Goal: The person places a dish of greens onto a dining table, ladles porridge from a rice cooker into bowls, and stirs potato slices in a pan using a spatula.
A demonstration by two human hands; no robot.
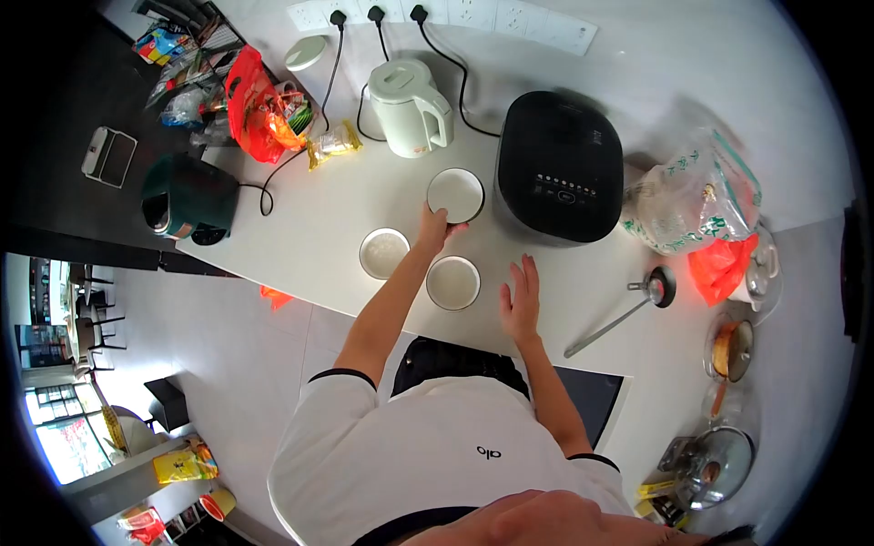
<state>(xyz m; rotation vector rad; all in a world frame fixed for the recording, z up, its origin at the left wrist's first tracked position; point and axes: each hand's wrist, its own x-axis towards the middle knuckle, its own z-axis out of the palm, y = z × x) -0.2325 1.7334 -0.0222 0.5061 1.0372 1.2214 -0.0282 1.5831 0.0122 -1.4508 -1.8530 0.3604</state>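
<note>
My left hand (439,227) grips the near rim of a bowl (456,193) with a white inside and a dark edge, thumb at the rim and fingers round its side. Two similar bowls stand nearer me: one on the left (384,253) and another (453,282) below my left hand, both with pale contents. My right hand (520,302) is held over the counter, to the right of the nearer bowl, its fingers stretched out and holding nothing. A black rice cooker (557,173) stands beyond my right hand, its lid down.
Behind the held bowl is a pale green kettle (410,109). A ladle (619,318) lies across the counter (328,246) at right, near a plastic bag (696,200). Red bags (255,109) and a dark green appliance (187,200) stand at left. A lidded pan (715,469) is at lower right.
</note>
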